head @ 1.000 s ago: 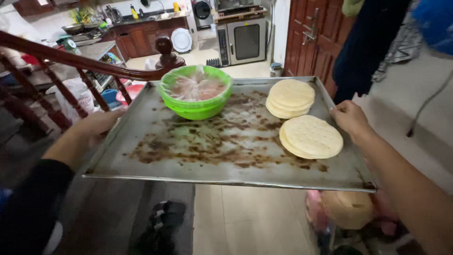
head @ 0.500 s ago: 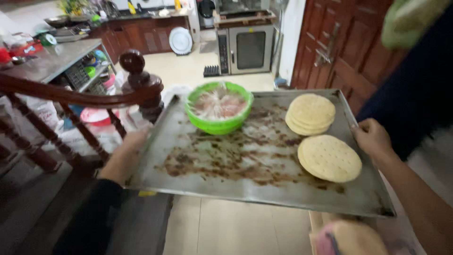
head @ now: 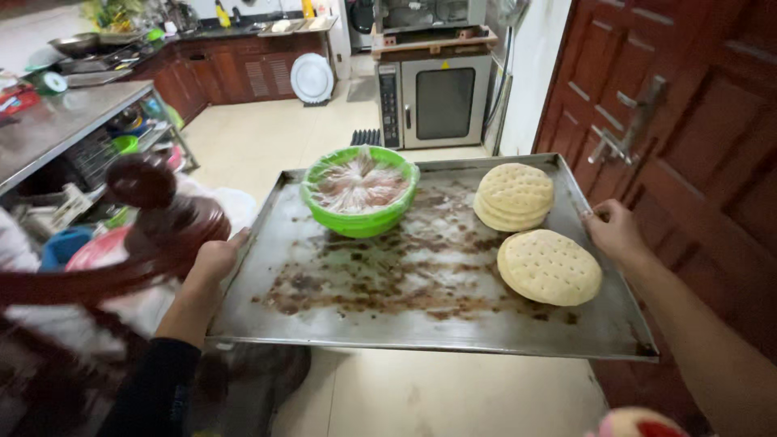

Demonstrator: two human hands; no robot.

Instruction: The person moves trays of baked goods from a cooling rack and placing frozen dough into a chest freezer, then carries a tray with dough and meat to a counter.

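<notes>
Outstretched, both arms carry the large stained metal baking tray [head: 421,324]; left hand [head: 214,259] clasps its left rim; right hand [head: 615,231] pinches its right rim.

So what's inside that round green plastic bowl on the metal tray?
The green plastic bowl holds a pinkish filling, seen through the clear wrap stretched over it. What the filling is, and how deep it goes, cannot be told.

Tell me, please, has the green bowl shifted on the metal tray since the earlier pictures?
No. The green bowl sits at the metal tray's far-left corner as before, left of the flatbread stack. Only the surroundings changed as the tray was carried.
</notes>
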